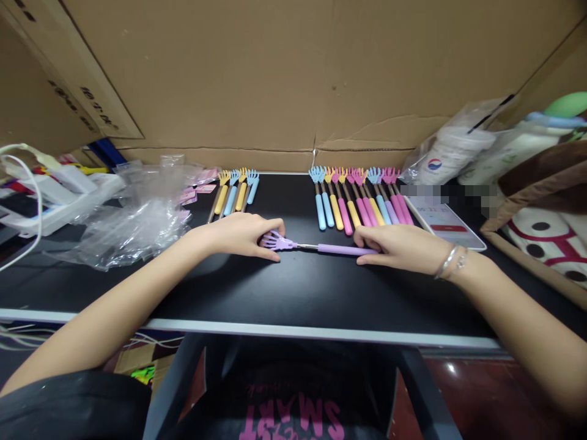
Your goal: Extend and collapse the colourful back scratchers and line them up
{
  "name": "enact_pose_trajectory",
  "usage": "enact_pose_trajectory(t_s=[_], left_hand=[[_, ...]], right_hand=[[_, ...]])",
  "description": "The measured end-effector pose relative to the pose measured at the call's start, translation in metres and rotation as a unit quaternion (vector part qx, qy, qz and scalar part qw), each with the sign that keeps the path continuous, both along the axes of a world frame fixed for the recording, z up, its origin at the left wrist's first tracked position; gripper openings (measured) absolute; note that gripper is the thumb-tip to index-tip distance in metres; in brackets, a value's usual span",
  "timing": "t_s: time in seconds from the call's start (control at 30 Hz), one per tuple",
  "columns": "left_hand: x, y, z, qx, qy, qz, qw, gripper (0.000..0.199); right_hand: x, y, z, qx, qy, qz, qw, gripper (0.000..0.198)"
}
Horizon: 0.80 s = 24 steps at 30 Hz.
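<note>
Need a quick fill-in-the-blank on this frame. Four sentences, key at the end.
1. The handle of the back scratcher being held is coloured ____.
2. The hand at that handle is the person's own ____ one.
3. The clear plastic bags lie on the ____ side of the picture.
4. The surface of the desk is coloured ____.

Missing words: purple; right; left; black.

purple scratcher [307, 246] | left grip [245, 236]: around claws [280, 242], contact unclear | right grip [397, 249]: holds handle [342, 249]
</note>
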<state>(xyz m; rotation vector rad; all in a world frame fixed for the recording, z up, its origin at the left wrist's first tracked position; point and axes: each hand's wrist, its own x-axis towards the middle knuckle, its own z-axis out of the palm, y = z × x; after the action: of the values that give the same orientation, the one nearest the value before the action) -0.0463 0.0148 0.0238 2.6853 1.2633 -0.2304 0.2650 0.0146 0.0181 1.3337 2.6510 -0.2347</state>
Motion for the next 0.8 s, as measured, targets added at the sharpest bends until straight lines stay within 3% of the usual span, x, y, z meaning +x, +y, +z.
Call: enact_pose_trajectory(t_s=[0.8], left_hand=[[0.0014, -0.0047, 0.0020, 0.030, 0.011, -0.013, 0.999, 0.040]], right_hand=[[0.0003, -0.0008, 0.0002, 0.003, 0.007, 0.001, 1.000, 0.032]])
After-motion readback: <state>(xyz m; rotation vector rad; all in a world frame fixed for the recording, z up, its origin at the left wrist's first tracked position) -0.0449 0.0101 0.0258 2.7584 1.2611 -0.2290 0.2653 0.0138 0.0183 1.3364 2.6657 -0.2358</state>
